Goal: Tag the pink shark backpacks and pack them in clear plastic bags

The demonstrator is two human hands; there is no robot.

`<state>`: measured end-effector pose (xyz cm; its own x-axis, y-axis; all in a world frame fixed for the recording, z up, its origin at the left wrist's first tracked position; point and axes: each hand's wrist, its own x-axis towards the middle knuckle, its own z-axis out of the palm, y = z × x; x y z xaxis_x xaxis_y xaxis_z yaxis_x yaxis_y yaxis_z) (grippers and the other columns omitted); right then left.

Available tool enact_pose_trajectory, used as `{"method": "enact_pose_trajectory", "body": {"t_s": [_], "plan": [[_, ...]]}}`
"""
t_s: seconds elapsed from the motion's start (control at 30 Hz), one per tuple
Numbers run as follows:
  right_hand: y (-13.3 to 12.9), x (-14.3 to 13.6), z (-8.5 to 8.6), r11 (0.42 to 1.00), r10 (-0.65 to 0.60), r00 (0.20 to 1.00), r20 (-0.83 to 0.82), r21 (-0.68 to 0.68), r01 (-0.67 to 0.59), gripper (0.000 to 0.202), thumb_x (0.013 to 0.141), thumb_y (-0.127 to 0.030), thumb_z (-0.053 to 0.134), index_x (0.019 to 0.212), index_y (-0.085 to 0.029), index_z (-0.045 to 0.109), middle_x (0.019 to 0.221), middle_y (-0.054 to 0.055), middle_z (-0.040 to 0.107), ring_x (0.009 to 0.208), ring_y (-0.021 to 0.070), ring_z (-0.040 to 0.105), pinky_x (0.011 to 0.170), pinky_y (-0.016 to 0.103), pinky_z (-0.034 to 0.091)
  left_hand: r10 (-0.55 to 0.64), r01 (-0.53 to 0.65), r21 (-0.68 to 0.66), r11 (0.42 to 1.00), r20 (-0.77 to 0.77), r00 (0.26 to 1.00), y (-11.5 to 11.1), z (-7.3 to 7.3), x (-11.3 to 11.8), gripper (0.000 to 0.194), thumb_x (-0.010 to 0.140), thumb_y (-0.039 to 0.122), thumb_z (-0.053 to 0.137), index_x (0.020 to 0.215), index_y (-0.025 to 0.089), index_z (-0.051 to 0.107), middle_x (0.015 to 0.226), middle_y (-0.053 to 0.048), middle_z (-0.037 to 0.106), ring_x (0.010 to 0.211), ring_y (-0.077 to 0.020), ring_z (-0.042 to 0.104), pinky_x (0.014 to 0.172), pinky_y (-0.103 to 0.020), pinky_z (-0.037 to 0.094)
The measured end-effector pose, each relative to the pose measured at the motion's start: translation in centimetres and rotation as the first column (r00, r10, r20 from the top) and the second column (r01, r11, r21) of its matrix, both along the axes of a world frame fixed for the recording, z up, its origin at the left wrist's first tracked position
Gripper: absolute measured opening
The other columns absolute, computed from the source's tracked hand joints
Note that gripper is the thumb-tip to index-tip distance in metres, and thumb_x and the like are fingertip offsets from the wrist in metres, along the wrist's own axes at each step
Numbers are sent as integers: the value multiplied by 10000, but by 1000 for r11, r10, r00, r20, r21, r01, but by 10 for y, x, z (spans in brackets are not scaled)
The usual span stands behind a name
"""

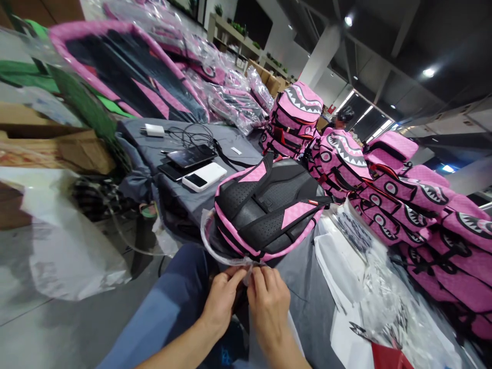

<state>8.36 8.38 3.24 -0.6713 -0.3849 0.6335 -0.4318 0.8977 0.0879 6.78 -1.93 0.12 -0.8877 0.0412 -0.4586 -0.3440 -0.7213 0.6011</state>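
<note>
A pink and black backpack (pixel 265 205) lies on the grey-covered table with its padded back and straps facing up. Clear plastic (pixel 209 241), apparently a bag, is bunched along its near left edge. Both hands meet just below the backpack's near edge. With thumb and fingers closed, my left hand (pixel 223 297) pinches the gathered plastic. Close beside it, my right hand (pixel 269 294) has its fingers bent down onto the same plastic. The fingertips partly hide what lies between them.
Left of the backpack are a white power bank (pixel 204 177), dark phones (pixel 192 155), a charger (pixel 154 130) and cables. Pink backpacks (pixel 342 159) are piled at the right, plastic-wrapped ones (pixel 130 66) behind. Plastic bags (pixel 395 307) lie at right. A person (pixel 341 119) is in the background.
</note>
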Motion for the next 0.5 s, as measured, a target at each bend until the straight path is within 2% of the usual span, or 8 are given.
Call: {"method": "enact_pose_trajectory", "body": {"t_s": [0.07, 0.17, 0.3, 0.4, 0.5], "plan": [[1, 4, -3, 997, 18, 999, 31, -79, -15, 226, 982, -76, 418, 1026, -180, 614, 873, 54, 708, 765, 202, 613, 680, 323, 439, -16, 16, -14, 1000, -23, 1000, -1, 2, 2, 397, 485, 413, 891, 741, 151, 737, 799, -62, 768, 884, -268, 703, 819, -334, 531], [2, 6, -5, 986, 6, 999, 45, -169, 2, 225, 980, -87, 407, 992, -199, 602, 823, 31, 704, 732, 199, 614, 635, 327, 414, -11, 10, -62, 998, -14, 1000, 2, 2, 2, 372, 473, 364, 891, 731, 162, 715, 753, -41, 754, 825, -243, 696, 809, -325, 519], [4, 7, -2, 982, 14, 999, 38, -188, -7, 202, 1013, -125, 419, 992, -206, 603, 839, 27, 717, 726, 187, 627, 623, 317, 402, 52, -49, -145, 988, 17, 998, 8, -6, -4, 359, 444, 365, 849, 714, 166, 718, 711, -34, 744, 750, -226, 673, 798, -334, 503], [6, 5, 2, 977, 38, 998, -53, -207, -48, 137, 1020, -138, 484, 1010, -206, 602, 862, 27, 725, 756, 175, 635, 689, 309, 419, 99, -89, -214, 973, 35, 995, 13, -9, -9, 314, 428, 342, 827, 664, 170, 711, 650, -30, 727, 671, -213, 632, 718, -331, 482], [4, -2, 0, 977, -74, 985, -153, -209, 41, 92, 1023, -191, 526, 1052, -198, 614, 899, 55, 715, 801, 191, 621, 751, 332, 419, 138, -125, -249, 961, 38, 990, 16, -9, -12, 311, 428, 355, 808, 659, 172, 709, 622, -25, 714, 662, -212, 618, 695, -329, 475]]}}
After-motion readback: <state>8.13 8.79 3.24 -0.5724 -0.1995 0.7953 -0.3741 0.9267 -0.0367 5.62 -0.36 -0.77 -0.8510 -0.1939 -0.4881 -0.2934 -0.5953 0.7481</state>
